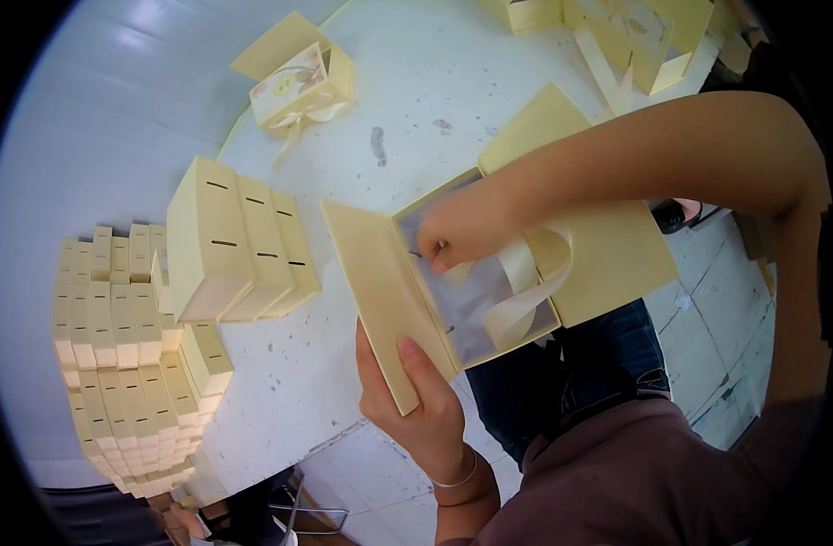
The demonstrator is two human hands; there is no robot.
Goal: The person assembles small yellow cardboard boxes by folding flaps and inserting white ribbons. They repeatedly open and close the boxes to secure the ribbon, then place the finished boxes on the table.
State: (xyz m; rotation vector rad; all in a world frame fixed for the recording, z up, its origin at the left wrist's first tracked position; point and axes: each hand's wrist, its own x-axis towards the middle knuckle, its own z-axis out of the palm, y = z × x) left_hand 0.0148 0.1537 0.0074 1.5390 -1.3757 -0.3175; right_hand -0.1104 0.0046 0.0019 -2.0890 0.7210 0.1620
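My left hand (416, 400) grips the near end of a side flap on a cream-coloured cardboard box (553, 318), its thumb on top of the flap. The box is held opened out above the table's edge, with a pale lining inside. Inside it my right hand (466, 227) is closed, fingertips pinched together beside a small dark slot in the flap-side wall. Whatever sits between those fingertips is hidden. A cream ribbon (516, 314) loops out over the box's near rim, and a second slot shows further down the same wall.
Several closed cream boxes (239, 246) with dark slots stand left of my hands, beside a tall stack of similar boxes (125, 364). An open box with a ribbon bow (293, 86) sits at the back of the white table (389, 127). More open boxes (648, 41) lie far right.
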